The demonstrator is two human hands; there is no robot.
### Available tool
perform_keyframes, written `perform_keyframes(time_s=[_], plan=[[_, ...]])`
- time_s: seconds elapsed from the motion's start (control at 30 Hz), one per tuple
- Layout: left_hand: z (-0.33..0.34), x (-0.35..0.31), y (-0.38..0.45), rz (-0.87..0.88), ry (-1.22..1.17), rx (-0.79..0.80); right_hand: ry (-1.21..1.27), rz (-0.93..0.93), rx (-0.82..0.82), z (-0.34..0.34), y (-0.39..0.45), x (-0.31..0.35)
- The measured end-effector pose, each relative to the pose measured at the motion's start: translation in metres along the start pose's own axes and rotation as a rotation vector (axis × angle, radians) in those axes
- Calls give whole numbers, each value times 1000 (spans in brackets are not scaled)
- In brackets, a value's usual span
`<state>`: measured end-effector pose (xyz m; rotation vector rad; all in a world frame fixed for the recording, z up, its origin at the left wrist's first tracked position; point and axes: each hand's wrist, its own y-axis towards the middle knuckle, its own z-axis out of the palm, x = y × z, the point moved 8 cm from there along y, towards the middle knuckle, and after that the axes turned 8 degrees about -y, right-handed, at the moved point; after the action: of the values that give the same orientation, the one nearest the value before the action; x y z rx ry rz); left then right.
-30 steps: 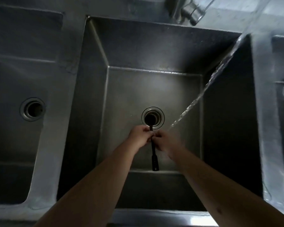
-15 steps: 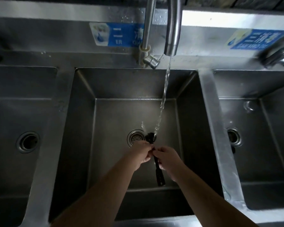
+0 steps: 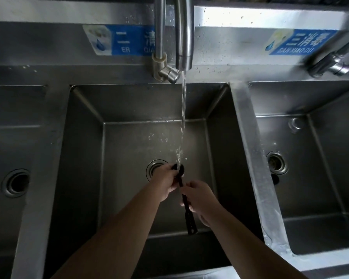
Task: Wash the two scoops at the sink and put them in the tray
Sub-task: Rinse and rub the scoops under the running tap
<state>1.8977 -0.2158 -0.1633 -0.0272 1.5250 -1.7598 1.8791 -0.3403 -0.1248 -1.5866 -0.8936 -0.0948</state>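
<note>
A black long-handled scoop [image 3: 190, 220] is held over the middle sink basin [image 3: 85, 162]. Its small bowl end sits right under the water stream [image 3: 183, 117] falling from the steel faucet [image 3: 184, 37]. My left hand [image 3: 165, 183] grips the scoop near the bowl, fingers wrapped over it. My right hand [image 3: 199, 200] holds the handle's middle; the handle's flat end sticks out below it toward me. A second scoop and a tray are not in view.
Three steel basins lie side by side: a left basin [image 3: 0, 150] with its drain [image 3: 15, 183], the middle one with a drain [image 3: 154, 168], a right basin [image 3: 330, 198] with a drain [image 3: 276, 163]. Another tap [image 3: 334, 61] is at upper right. Blue labels [image 3: 121, 40] line the backsplash.
The view tilted up, bringing the faucet and backsplash into sight. The scoop's bowl moved under the stream, and my right hand slid lower along the handle.
</note>
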Motion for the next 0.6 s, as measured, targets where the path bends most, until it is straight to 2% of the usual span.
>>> perform_keyframes(time_s=[0.07,0.2,0.27,0.33,0.43,0.5,0.6], plan=[[0,1,0,-18,5,3,1,-15,-7,0,-2,4],[-9,-1,1,-28,151,-108,-59,-41,-60,-3,-4,11],[-10,-1,-1,-48,147,-133,-46,-54,-47,-2,-6,13],[-5,4,-4,-98,4,-68,-41,-60,-24,1,-9,14],[14,14,-13,-191,-255,175,16,-72,-30,3,-10,14],[20,16,-19,-163,-256,273,86,-89,-42,3,-10,16],[19,10,-25,-46,-198,250,152,-101,-44,4,-11,20]])
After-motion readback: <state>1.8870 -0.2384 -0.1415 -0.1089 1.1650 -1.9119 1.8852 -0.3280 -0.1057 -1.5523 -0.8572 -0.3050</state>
